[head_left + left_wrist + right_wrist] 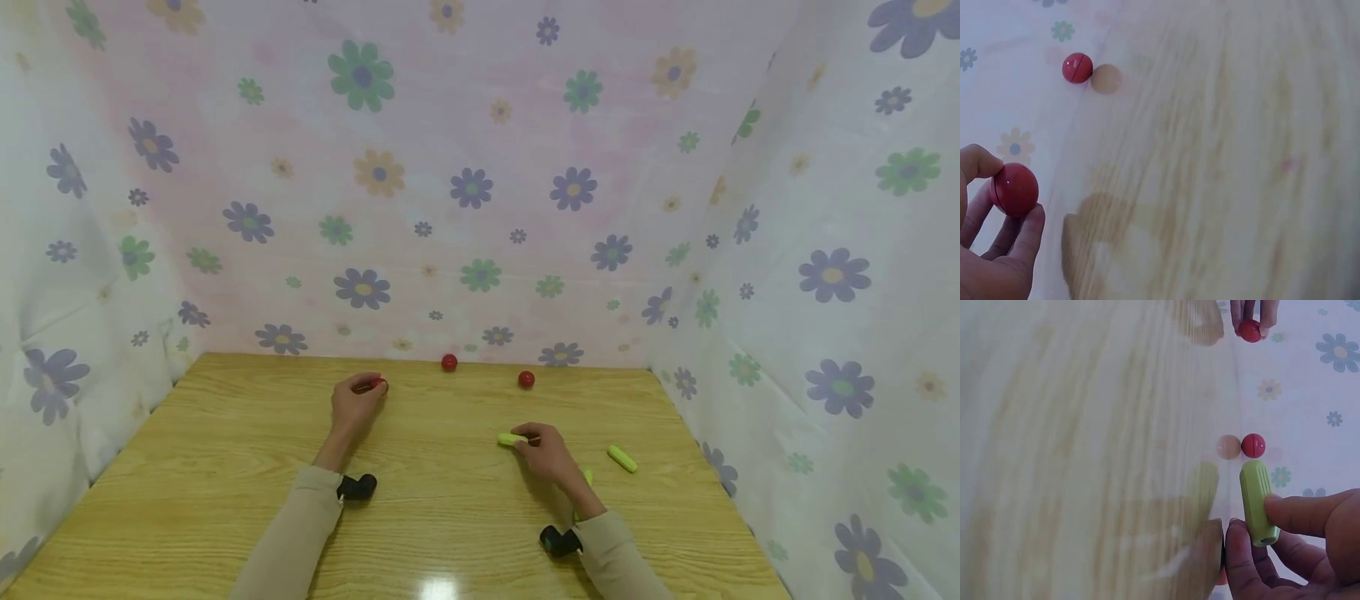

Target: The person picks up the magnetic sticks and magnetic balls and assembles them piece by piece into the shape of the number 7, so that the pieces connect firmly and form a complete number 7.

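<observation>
Near the back left of the table my left hand pinches a shiny red ball between thumb and fingers. A thin seam runs round this ball. Farther right, my right hand grips a short yellow-green ribbed stick by one end, thumb against fingers. The stick's free end points left in the head view. Two more red balls lie at the back, one in the middle and one to its right.
Right of my right hand lies another yellow-green stick. A further yellow-green piece is mostly hidden under my right forearm. Flowered cloth hangs behind the wooden table and along both sides.
</observation>
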### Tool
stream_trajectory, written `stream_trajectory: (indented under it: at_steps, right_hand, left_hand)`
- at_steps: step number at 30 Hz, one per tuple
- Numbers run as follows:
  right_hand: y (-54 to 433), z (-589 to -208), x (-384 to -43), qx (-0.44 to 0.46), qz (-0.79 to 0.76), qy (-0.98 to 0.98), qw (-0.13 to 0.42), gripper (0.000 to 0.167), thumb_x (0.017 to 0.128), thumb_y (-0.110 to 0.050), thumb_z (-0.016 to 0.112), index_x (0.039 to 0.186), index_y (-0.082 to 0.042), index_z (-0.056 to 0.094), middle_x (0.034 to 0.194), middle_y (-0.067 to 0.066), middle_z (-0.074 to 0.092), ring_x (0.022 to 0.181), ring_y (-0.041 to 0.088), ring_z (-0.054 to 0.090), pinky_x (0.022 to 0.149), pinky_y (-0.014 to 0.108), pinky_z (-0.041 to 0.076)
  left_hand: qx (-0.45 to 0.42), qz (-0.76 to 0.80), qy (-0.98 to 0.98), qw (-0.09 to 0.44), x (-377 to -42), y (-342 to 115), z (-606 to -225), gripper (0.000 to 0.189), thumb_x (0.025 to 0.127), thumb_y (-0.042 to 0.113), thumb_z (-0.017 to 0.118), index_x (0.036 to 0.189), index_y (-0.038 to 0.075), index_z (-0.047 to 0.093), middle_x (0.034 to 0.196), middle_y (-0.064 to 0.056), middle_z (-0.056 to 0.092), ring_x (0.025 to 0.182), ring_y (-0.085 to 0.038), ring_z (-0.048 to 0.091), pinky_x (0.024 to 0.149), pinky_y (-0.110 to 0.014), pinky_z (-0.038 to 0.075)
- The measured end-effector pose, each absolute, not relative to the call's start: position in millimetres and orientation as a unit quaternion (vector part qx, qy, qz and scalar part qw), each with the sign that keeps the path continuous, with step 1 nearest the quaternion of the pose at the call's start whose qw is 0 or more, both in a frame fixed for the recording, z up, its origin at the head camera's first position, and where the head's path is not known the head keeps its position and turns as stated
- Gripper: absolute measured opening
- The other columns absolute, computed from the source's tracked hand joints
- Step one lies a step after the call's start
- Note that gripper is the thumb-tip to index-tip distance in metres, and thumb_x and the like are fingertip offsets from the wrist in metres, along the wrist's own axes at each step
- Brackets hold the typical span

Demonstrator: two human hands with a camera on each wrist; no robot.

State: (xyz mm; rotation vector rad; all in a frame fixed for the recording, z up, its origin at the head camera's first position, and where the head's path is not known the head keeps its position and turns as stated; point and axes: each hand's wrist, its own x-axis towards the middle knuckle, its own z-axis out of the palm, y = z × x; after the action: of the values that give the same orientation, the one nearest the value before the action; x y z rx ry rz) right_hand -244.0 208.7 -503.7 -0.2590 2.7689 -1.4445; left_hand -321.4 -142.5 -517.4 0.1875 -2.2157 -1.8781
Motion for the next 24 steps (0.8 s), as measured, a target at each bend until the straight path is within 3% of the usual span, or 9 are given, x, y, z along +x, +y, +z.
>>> stream_trajectory:
  at_steps: [6, 15, 19, 24]
  right_hand:
    - [206.7, -501.7, -242.6, -0.054, -0.489, 0.870, 0.009, 0.021, 0.100, -0.003, 0.060, 0.117, 0.006, 0.071, 0.105, 0.018, 0.070, 0.093, 0.029, 0.068, 0.073, 0.034, 0.057]
    - [201.8, -502.9, -241.5, -0.020, -0.572, 0.819, 0.040, 0.026, 0.102, -0.002, 0.058, 0.122, 0.012, 0.066, 0.109, 0.025, 0.067, 0.091, 0.028, 0.070, 0.077, 0.035, 0.060]
    - [200.3, -505.9, -242.9, -0.023, -0.589, 0.806, 0.045, 0.028, 0.101, -0.003, 0.060, 0.125, 0.011, 0.065, 0.117, 0.025, 0.066, 0.094, 0.022, 0.069, 0.078, 0.030, 0.059]
    - [195.9, -510.4, -246.3, -0.002, -0.623, 0.781, 0.040, 0.031, 0.100, -0.006, 0.063, 0.127, 0.011, 0.064, 0.113, 0.020, 0.068, 0.089, 0.012, 0.066, 0.075, 0.022, 0.055]
  left_hand:
    - [0.061, -0.661, -0.739, 0.113, -317.8, -137.6, -515.0, 0.030, 0.098, 0.013, 0.070, 0.122, -0.004, 0.070, 0.114, -0.018, 0.070, 0.089, -0.006, 0.063, 0.077, -0.015, 0.053]
    - [0.064, -0.702, -0.704, 0.085, -309.3, -128.3, -511.5, 0.030, 0.099, 0.011, 0.066, 0.123, -0.008, 0.066, 0.118, -0.019, 0.065, 0.101, -0.017, 0.061, 0.080, -0.020, 0.056]
    - [0.056, -0.739, -0.668, 0.069, -307.9, -125.2, -511.3, 0.032, 0.099, 0.007, 0.065, 0.125, -0.012, 0.062, 0.116, -0.016, 0.063, 0.094, -0.012, 0.064, 0.082, -0.026, 0.060]
    - [0.053, -0.730, -0.678, 0.070, -306.6, -122.9, -512.8, 0.034, 0.097, 0.010, 0.071, 0.122, -0.010, 0.065, 0.106, -0.008, 0.069, 0.085, -0.003, 0.064, 0.079, -0.021, 0.057]
